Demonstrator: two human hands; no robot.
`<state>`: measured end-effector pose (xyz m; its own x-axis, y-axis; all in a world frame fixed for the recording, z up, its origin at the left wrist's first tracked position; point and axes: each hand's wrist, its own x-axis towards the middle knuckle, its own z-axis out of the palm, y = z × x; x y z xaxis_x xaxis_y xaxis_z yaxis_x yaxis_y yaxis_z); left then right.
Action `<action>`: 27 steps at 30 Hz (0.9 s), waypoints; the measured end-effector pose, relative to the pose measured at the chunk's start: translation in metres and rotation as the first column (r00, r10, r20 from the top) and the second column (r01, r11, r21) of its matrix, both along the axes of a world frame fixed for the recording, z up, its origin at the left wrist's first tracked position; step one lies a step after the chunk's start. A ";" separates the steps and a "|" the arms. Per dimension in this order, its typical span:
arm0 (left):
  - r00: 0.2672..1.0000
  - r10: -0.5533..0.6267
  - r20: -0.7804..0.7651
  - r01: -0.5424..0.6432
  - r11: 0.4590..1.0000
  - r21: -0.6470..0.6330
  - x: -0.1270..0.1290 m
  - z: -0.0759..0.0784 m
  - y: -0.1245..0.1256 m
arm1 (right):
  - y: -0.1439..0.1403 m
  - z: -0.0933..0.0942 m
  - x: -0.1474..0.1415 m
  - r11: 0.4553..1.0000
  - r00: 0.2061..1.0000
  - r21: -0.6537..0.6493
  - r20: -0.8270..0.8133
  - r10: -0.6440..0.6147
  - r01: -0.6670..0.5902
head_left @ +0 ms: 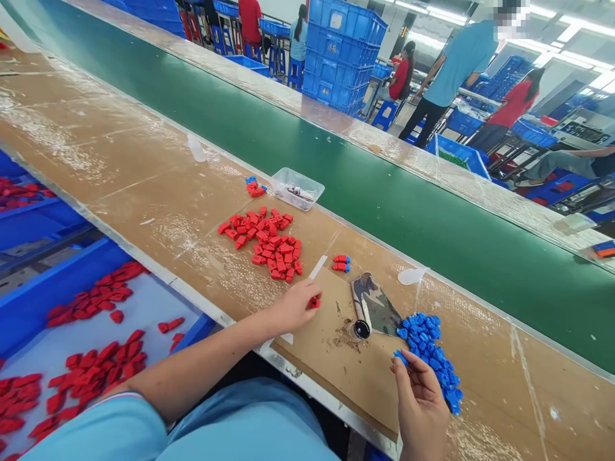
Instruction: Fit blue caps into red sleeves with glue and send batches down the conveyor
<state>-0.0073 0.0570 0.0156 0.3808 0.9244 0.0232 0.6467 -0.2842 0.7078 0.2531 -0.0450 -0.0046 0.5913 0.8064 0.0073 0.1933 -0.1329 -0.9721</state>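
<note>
both hands out front, left hand [294,306] pinched shut, right hand [421,403] curled palm-up.

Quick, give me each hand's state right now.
Left hand: closed on a small red plastic piece, pinched at the fingertips.
Right hand: fingers curled, pinching a blue plastic piece at the edge of the blue pile.

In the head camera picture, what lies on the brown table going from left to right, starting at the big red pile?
Pile of red pieces → left hand pinching one red piece → camouflage cloth → pile of blue pieces.
</note>
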 end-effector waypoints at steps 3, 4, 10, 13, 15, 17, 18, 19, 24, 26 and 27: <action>0.997 -0.079 -0.019 0.078 0.996 -0.035 0.002 -0.004 -0.002 | 0.003 0.001 -0.008 0.999 0.998 0.004 0.021 0.052 -0.052; 0.996 -0.090 -0.015 0.089 0.995 -0.042 0.003 -0.005 -0.001 | 0.004 0.001 -0.010 0.998 0.998 0.002 0.031 0.063 -0.064; 0.989 -0.144 0.027 0.145 0.988 -0.058 0.009 -0.011 0.000 | 0.004 0.005 -0.016 0.990 0.988 0.040 0.083 0.134 -0.137; 0.989 -0.145 0.040 0.147 0.987 -0.059 0.010 -0.012 -0.002 | 0.005 0.004 -0.016 0.985 0.983 0.053 0.091 0.158 -0.163; 0.989 -0.144 0.039 0.146 0.988 -0.054 0.008 -0.011 -0.004 | 0.005 0.003 -0.016 0.978 0.977 0.062 0.094 0.194 -0.200; 0.985 -0.164 0.048 0.166 0.986 -0.035 0.006 -0.007 -0.008 | 0.007 0.003 -0.016 0.968 0.967 0.073 0.111 0.231 -0.240; 0.982 -0.175 0.067 0.177 0.984 -0.025 0.005 -0.006 -0.011 | 0.008 0.004 -0.017 0.963 0.961 0.083 0.125 0.246 -0.257; 0.977 -0.188 0.099 0.191 0.981 -0.018 0.005 -0.004 -0.014 | 0.009 0.005 -0.017 0.958 0.955 0.089 0.141 0.259 -0.273; 0.916 -0.196 0.350 0.225 0.973 -0.043 0.013 -0.008 -0.032 | 0.017 0.017 -0.019 0.926 0.855 0.020 0.392 0.340 -0.377; 0.894 -0.144 0.425 0.197 0.977 -0.083 0.020 -0.013 -0.040 | 0.020 0.023 -0.019 0.915 0.758 -0.016 0.554 0.344 -0.404; 0.882 -0.116 0.457 0.183 0.977 -0.106 0.023 -0.015 -0.043 | 0.022 0.026 -0.020 0.909 0.708 -0.024 0.618 0.342 -0.417</action>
